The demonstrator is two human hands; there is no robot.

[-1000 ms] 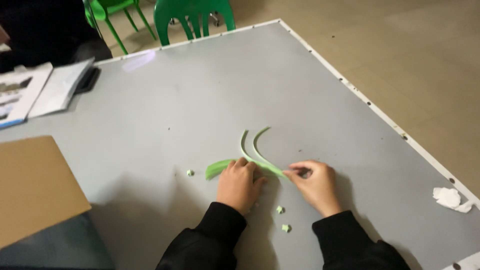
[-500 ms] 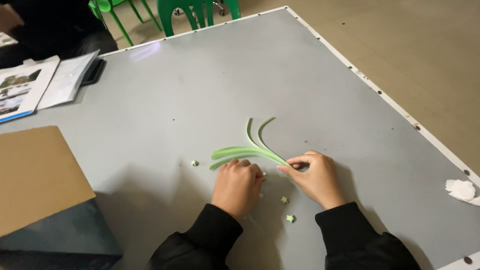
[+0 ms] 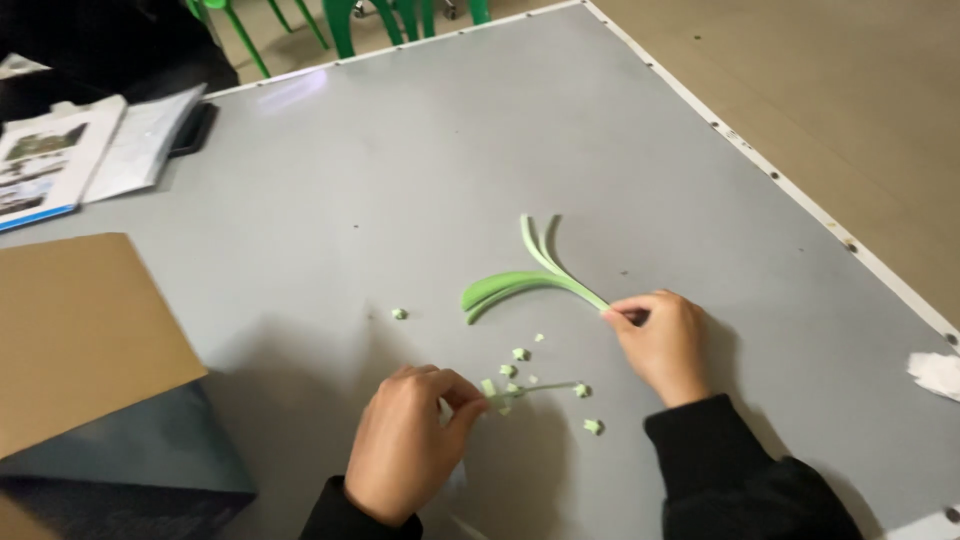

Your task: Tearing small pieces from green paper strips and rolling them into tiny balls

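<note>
My right hand (image 3: 662, 340) pinches the gathered ends of several thin green paper strips (image 3: 520, 280) that fan out to the left and upward over the grey table (image 3: 400, 170). My left hand (image 3: 410, 440) has drawn back toward me and holds one single green strip (image 3: 535, 388) by its end, lying flat on the table. Small folded green paper stars (image 3: 520, 354) lie scattered between my hands, with one more star (image 3: 399, 314) off to the left.
A brown cardboard sheet (image 3: 80, 330) rests on a dark box at the left. An open booklet (image 3: 70, 150) lies at the far left. Green chairs (image 3: 350, 20) stand beyond the far edge. A crumpled white tissue (image 3: 938, 372) sits by the right edge.
My left hand has pulled away from the bundle toward me, drawing out one strip. More small stars now show between my hands. My right hand stays on the bundle's ends.
</note>
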